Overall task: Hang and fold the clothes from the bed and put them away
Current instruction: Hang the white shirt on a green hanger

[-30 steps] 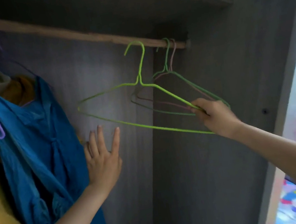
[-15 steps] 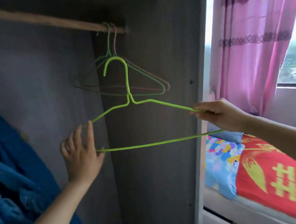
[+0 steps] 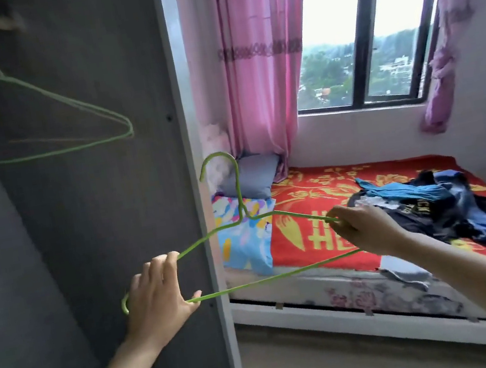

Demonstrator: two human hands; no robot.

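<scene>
So both hands are on the lime green wire hanger (image 3: 239,194), which is held up in the air in front of the wardrobe's edge (image 3: 185,97), hook pointing up and the whole thing tilted down toward the left. Right hand (image 3: 360,229) is pinching the upper wire near the right shoulder between thumb and fingers, with the bottom wire running off under that hand. Left hand (image 3: 157,296) is spread over the left end with the fingers pretty much straight, fingertips on the upper wire and thumb tip resting on the bottom wire, more touching than clamping as far as I can see. The clothes pile (image 3: 449,205), dark and blue stuff, sits in a heap on the red bed cover (image 3: 302,206), well apart from the hanger. Inside the wardrobe a couple more wire hangers (image 3: 62,94) hang from the rod (image 3: 0,23) up top, a bit blurry. Pink curtains (image 3: 256,54) frame the window (image 3: 368,20) behind the bed.
</scene>
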